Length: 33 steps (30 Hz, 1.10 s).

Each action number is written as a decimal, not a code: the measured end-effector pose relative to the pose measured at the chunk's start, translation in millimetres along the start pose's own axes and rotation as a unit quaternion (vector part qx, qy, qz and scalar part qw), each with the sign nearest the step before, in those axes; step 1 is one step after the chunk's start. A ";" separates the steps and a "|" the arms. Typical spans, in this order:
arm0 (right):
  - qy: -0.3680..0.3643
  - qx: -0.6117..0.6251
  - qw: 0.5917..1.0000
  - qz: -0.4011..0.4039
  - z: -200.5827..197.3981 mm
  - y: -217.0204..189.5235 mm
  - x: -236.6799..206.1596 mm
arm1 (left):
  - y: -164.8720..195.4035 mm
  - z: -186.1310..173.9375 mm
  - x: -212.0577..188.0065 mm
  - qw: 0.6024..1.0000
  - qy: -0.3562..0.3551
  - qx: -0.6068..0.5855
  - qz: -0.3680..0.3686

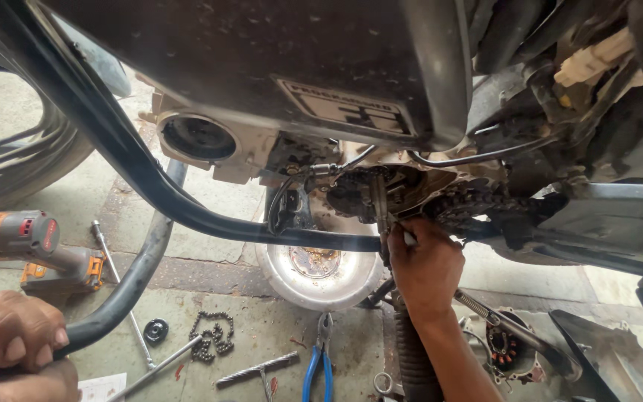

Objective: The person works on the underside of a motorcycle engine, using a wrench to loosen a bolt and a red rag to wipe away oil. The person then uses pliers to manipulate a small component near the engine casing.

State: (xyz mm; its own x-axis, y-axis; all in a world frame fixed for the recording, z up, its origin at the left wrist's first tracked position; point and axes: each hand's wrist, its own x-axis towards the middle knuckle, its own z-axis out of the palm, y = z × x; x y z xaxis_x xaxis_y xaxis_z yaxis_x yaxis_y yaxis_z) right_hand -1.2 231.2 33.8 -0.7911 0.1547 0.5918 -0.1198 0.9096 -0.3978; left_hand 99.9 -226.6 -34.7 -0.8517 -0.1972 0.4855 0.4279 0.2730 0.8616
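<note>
While my left hand point(16, 339) clamped the black frame tube point(124, 275), which ran slanting up to the right, my right hand point(424, 264) pinched a slim metal tool point(382, 216), upright, at the chain sprocket point(470, 207). Above, a white rectangular label point(351, 108) sat tilted on the dark underside. 1 pair of blue pliers point(320, 365) lay below.

The right hand point(426, 262) presses a thin tool point(382, 216) into the motorcycle engine point(381, 190) beside the drive chain point(478, 205). The left hand point(13, 346) grips the black crash-guard tube point(124, 286).
</note>
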 end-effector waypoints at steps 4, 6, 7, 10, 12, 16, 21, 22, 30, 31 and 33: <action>0.017 0.008 0.999 -0.036 4.9 5.3 1.3 | -39.7 -15.3 13.1 0.975 -0.097 -0.179 0.094; 0.014 0.022 0.999 -0.041 7.7 7.8 1.5 | -65.4 -27.8 13.8 0.958 -0.140 -0.226 0.107; 0.007 0.027 0.999 -0.033 8.9 8.7 1.6 | -77.9 -34.8 14.3 0.951 -0.159 -0.243 0.109; -0.007 0.026 0.999 -0.022 11.2 10.5 3.0 | -107.5 -50.3 14.4 0.934 -0.202 -0.276 0.107; -0.019 0.027 0.999 -0.017 11.5 11.9 3.8 | -118.6 -54.9 15.5 0.921 -0.232 -0.294 0.107; -0.034 0.052 0.998 -0.002 12.9 16.6 5.0 | -120.1 -57.2 15.7 0.905 -0.270 -0.315 0.091; -0.033 -0.002 0.992 -0.119 18.3 19.6 7.0 | -117.7 -59.3 21.2 0.894 -0.299 -0.318 0.103; -0.026 0.004 0.993 -0.111 18.8 19.2 7.0 | -117.8 -59.3 21.9 0.894 -0.296 -0.319 0.106; -0.007 -0.011 0.997 -0.079 13.8 12.9 -0.4 | -111.3 -63.6 8.2 0.920 -0.235 -0.300 0.096; -0.006 -0.007 0.997 -0.081 13.6 13.3 -1.1 | -111.0 -63.7 7.3 0.921 -0.232 -0.299 0.095; -0.009 0.010 0.998 -0.068 14.2 14.8 -0.6 | -111.9 -62.6 7.8 0.922 -0.229 -0.297 0.093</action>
State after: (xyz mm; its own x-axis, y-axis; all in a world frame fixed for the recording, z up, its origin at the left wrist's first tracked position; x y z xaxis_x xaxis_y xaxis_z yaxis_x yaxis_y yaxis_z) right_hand -11.0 239.1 17.6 -0.7770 0.0224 0.6291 -0.2393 0.9138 -0.3281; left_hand 64.4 -317.6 -118.2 -0.7273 0.2557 0.6369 0.5541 -0.3287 0.7648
